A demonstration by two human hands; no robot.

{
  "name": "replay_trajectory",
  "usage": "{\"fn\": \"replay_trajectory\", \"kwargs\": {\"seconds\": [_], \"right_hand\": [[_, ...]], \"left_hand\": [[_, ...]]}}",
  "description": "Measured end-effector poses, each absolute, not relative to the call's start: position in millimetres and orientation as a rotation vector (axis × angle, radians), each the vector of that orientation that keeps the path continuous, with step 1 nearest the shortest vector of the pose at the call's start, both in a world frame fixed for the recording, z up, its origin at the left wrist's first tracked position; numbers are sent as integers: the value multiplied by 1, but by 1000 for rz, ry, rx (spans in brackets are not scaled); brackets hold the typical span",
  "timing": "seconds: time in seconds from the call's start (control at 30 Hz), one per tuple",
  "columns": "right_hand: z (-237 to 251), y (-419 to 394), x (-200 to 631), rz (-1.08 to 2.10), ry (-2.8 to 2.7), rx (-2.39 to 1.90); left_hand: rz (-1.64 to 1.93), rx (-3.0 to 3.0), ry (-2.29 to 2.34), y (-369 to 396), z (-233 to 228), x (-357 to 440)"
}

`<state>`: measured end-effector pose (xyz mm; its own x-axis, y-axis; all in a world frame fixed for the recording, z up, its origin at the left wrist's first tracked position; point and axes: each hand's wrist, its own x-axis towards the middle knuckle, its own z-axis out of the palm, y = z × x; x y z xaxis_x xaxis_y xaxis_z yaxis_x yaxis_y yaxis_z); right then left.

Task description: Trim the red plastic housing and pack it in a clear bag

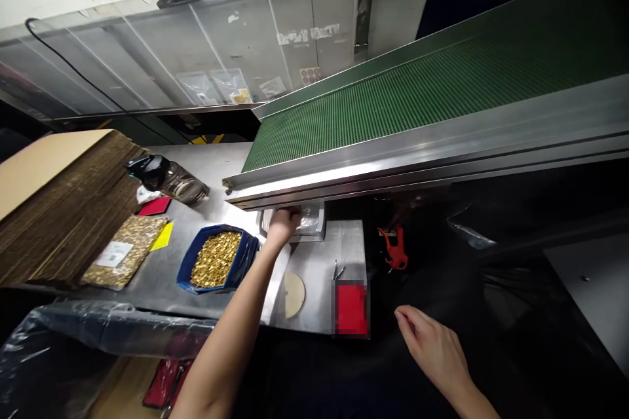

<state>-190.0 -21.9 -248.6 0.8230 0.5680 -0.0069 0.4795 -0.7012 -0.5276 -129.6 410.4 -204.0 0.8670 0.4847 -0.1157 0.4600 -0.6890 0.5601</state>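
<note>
My left hand reaches into a shallow grey tray beneath the near end of the conveyor. Its fingers are curled down, and whatever they pinch, if anything, is hidden. Clear plastic lies in the tray beside the hand. My right hand hangs over the dark area to the right of the table, fingers closed with nothing visible in them. Left of my left forearm stands a blue bin with many small gold-coloured pieces. A round beige disc lies on the metal table, right of that forearm.
A green conveyor belt slopes up to the right. On the left are stacked cardboard, a filled plastic bag and a water bottle. A red item, small nippers and an orange-red tool sit right of centre.
</note>
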Motion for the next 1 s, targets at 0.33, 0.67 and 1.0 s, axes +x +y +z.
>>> {"fn": "replay_trajectory", "kwargs": {"seconds": [0.33, 0.67, 1.0], "right_hand": [[-203, -9, -186, 354, -402, -2132], [-122, 116, -179, 492, -846, -2064], [-155, 88, -182, 634, -760, -2221]], "left_hand": [[389, 1944, 624, 351, -165, -208], [184, 1252, 573, 249, -153, -277], [88, 1150, 755, 226, -175, -294]]}}
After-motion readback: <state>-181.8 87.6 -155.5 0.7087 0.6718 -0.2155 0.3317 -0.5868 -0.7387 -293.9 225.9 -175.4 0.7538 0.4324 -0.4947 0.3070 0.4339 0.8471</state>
